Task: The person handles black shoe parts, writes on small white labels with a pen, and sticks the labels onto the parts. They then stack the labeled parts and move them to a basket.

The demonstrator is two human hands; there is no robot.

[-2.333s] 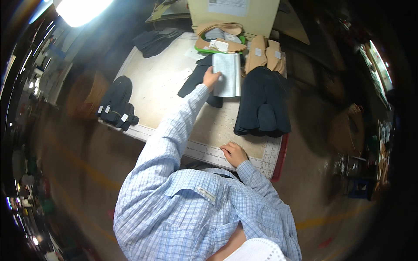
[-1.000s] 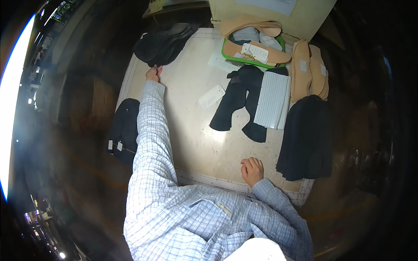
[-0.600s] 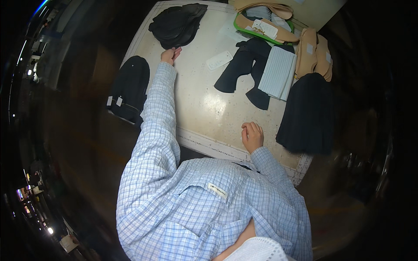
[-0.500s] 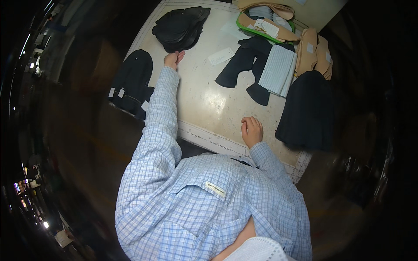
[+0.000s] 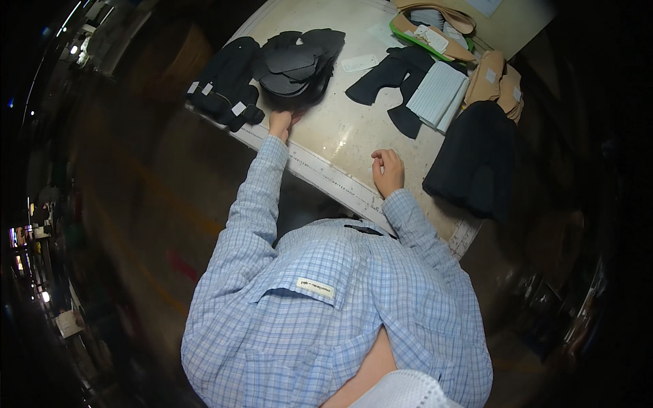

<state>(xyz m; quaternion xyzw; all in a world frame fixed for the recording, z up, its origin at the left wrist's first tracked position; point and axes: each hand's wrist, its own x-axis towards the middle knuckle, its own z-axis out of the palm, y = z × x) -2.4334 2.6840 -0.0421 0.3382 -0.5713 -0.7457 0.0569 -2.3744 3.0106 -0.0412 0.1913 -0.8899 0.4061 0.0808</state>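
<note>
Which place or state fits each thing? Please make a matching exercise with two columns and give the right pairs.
Things:
1. left hand
2. right hand
3. white ribbed piece
4. black pile with white tags

Places or states:
A. at the table's left edge
B. lying on black cut pieces
C. resting loosely curled on the bare table top
D. touching the pile of black curved pieces

Pairs: 1-D, 2-C, 3-B, 4-A

Your left hand (image 5: 280, 123) reaches to the near edge of the pale worktable (image 5: 340, 136), its fingers touching the heap of black, curved fabric pieces (image 5: 299, 64) by the table's left edge. A second stack of black pieces with small white tags (image 5: 224, 85) overhangs that left edge. Your right hand (image 5: 388, 171) rests loosely curled on the table near its front edge, well apart from the tall pile of black fabric (image 5: 476, 160) at the right front corner.
</note>
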